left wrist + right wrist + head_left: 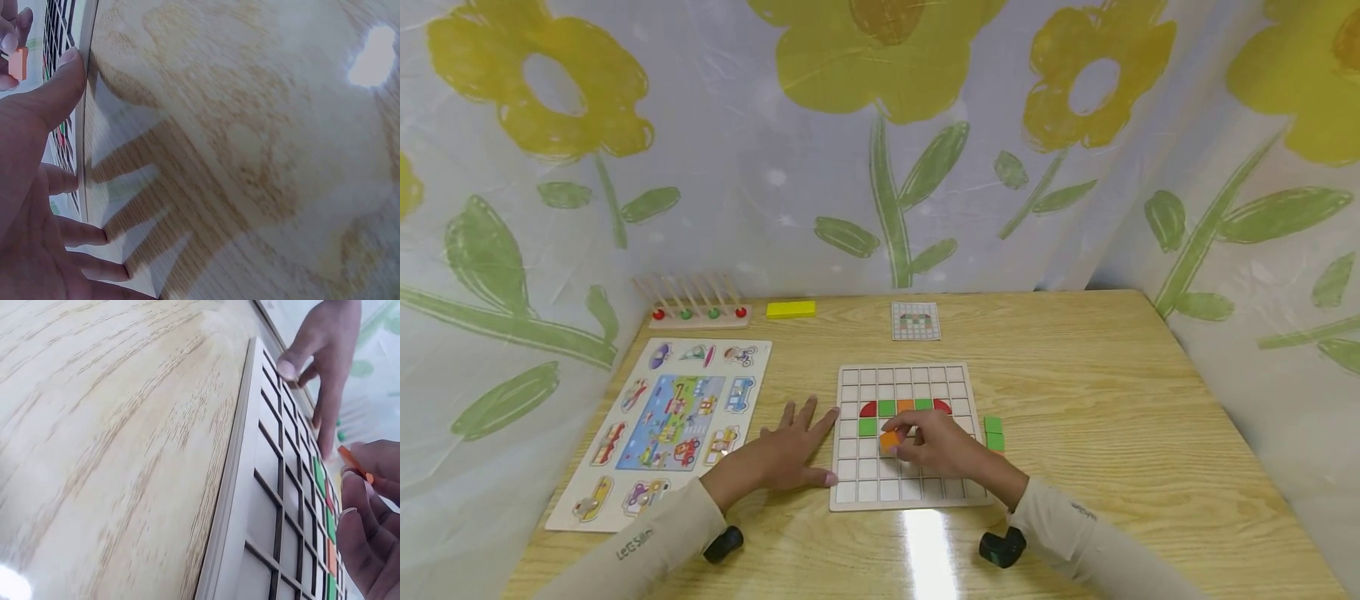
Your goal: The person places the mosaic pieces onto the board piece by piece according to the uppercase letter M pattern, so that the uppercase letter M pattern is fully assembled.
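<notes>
My right hand (936, 446) pinches an orange square tile (890, 441) between thumb and fingers, over the left part of a wooden grid board (910, 493). In the right wrist view the orange tile (356, 464) is seen almost edge-on. Along one upper row of the board lie a red quarter-round tile (868, 409), green and orange squares and a second red quarter-round tile (942, 406). One green tile (868, 427) sits in the row below. My left hand (790, 450) lies with fingers spread on the table, thumb and index finger touching the board's left edge.
Green tiles (993, 429) are stacked or lined up right of the board. A small pattern card (916, 322) lies behind it. At left are a picture puzzle board (737, 367), a peg stand with beads (700, 319) and a yellow block (791, 309).
</notes>
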